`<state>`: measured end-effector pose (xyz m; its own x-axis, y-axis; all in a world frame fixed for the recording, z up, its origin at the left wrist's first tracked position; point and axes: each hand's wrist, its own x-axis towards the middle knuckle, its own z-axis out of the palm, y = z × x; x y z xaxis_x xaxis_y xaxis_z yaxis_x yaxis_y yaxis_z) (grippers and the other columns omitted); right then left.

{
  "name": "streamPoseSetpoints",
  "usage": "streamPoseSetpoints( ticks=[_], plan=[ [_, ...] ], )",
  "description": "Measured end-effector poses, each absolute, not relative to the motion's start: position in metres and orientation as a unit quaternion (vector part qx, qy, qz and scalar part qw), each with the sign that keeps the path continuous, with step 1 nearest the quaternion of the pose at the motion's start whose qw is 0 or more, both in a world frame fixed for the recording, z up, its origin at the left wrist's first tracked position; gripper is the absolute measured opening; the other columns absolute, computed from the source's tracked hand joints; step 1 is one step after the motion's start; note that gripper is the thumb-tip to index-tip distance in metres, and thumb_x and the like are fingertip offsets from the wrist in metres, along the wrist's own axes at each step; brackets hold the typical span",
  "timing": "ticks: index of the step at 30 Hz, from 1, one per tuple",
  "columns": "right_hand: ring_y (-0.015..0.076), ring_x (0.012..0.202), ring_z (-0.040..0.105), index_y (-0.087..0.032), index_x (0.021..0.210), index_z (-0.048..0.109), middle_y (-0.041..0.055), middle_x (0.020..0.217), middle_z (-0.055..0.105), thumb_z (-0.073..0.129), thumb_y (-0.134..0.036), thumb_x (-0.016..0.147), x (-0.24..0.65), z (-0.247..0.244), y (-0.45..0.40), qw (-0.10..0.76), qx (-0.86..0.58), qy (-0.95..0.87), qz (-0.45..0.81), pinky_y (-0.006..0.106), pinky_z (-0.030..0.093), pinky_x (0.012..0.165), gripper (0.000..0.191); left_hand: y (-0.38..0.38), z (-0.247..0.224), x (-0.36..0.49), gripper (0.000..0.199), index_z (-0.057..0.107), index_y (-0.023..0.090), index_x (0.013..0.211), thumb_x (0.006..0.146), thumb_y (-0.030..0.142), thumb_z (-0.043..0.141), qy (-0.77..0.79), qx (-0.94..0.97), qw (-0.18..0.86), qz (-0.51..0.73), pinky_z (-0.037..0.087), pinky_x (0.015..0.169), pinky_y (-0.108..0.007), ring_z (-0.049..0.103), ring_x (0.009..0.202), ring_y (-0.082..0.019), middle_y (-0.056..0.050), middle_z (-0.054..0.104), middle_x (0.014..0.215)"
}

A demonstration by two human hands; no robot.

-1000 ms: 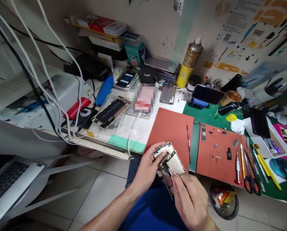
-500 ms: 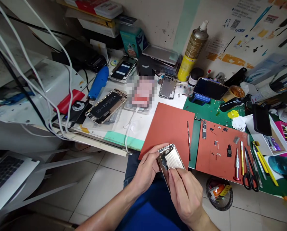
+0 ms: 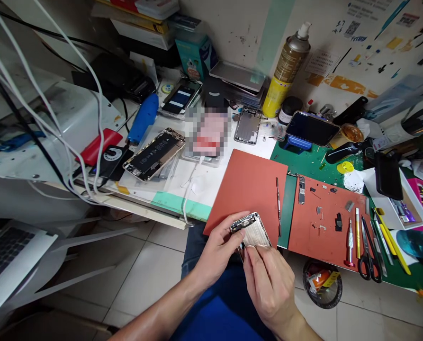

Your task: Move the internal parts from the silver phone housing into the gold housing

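Observation:
My left hand [image 3: 218, 248] is closed around the upper left side of a phone housing [image 3: 256, 232], its thumb lying over the open inside. The housing tilts above my lap, at the front edge of an orange-red mat [image 3: 248, 189]. Bare metal shows within it, with dark parts along the top end and left side. My right hand [image 3: 270, 282] pinches at the housing's lower part with thumb and fingertips together. Whatever sits between those fingertips is hidden. A thin metal pry tool [image 3: 278, 206] lies on the mat to the right.
A second mat [image 3: 310, 237] on the right carries small phone parts, a screwdriver [image 3: 349, 244] and scissors [image 3: 369, 255]. Behind stand an opened phone [image 3: 154, 154], another phone housing [image 3: 247, 125], a spray can [image 3: 285, 71] and a phone on a blue stand [image 3: 312, 129]. Below is a waste bin [image 3: 323, 284].
My left thumb has moved down and inward over the housing's left side. The right fingertips have shifted slightly left. The dark part near the middle is now mostly covered by my left thumb.

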<state>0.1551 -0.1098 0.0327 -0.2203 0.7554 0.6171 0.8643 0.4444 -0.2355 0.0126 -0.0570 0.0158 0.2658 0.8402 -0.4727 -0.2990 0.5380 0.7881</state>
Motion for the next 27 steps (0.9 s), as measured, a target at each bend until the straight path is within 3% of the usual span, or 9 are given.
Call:
streamPoseSetpoints(
  ticks=[3,8,17,27],
  plan=[
    [0.0259,0.08,0.076,-0.007,0.119,0.071,0.0158,0.091,0.077,0.077,-0.002,0.091,0.154,0.033,-0.11,0.335,-0.53,-0.777,-0.061,0.04,0.066,0.071,0.029,-0.056,0.014,0.014,0.043,0.074,0.026,0.134,0.094,0.038,0.077,0.491,0.31,0.72,0.38,0.055,0.105,-0.041,0.072,0.112,-0.028,-0.008,0.078,0.128],
    [0.0254,0.085,0.075,-0.009,0.127,0.069,0.015,0.097,0.078,0.074,-0.004,0.095,0.161,0.041,-0.113,0.34,-0.539,-0.77,-0.037,0.04,0.064,0.076,0.033,-0.054,0.013,0.015,0.044,0.073,0.026,0.135,0.094,0.042,0.077,0.489,0.306,0.724,0.379,0.054,0.108,-0.042,0.071,0.121,-0.03,-0.009,0.076,0.136],
    [0.022,0.096,0.067,-0.021,0.129,0.068,0.0112,0.11,0.069,0.063,-0.007,0.103,0.21,0.058,-0.087,0.303,-0.56,-0.752,0.169,0.038,0.061,0.078,0.03,-0.058,0.023,0.01,0.04,0.074,0.027,0.13,0.092,0.039,0.078,0.478,0.357,0.732,0.328,0.048,0.117,-0.048,0.067,0.132,-0.031,-0.008,0.075,0.137],
    [0.0223,0.103,0.066,-0.016,0.129,0.067,0.0124,0.116,0.066,0.056,-0.011,0.108,0.224,0.051,-0.086,0.225,-0.518,-0.789,0.242,0.04,0.063,0.084,0.025,-0.066,0.022,0.012,0.036,0.075,0.029,0.128,0.092,0.033,0.075,0.463,0.386,0.752,0.269,0.047,0.116,-0.052,0.068,0.127,-0.031,-0.007,0.075,0.135]
  ],
)
